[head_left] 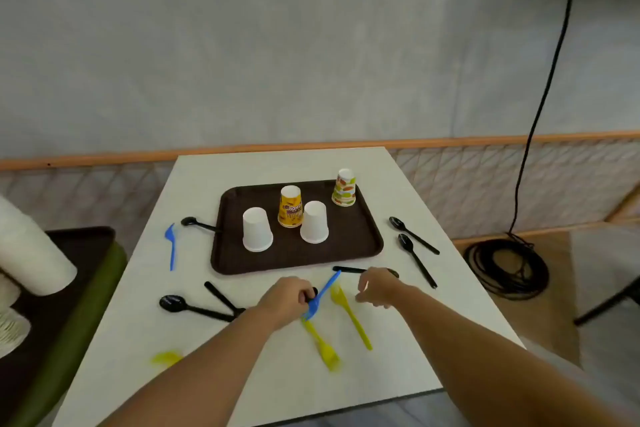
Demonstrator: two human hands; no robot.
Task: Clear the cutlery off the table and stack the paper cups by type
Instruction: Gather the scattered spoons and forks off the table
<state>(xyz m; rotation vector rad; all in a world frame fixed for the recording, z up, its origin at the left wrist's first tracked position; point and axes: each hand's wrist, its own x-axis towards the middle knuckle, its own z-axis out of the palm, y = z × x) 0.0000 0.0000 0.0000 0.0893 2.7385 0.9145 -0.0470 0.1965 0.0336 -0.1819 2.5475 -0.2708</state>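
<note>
My left hand (285, 302) is curled at the table's near middle, gripping a blue fork (323, 291) together with a black piece of cutlery (309, 294) at its fingertips. My right hand (377, 288) hovers beside it with loosely curled fingers that hold nothing, over a black spoon (348, 269). Two yellow forks (351, 317) (322, 343) lie just below the hands. On the brown tray (349, 253) stand two upside-down white cups (257, 229) (314, 222), a yellow cup (290, 206) and a green-patterned cup (344, 188).
More cutlery lies around the tray: a blue fork (170, 246) and black spoon (195, 224) at left, two black spoons (412, 234) (417, 263) at right, black pieces (194, 307) near left, something yellow and blurred (166, 357). White cup stacks (31, 253) sit on a side tray. A cable coil (505, 267) lies on the floor.
</note>
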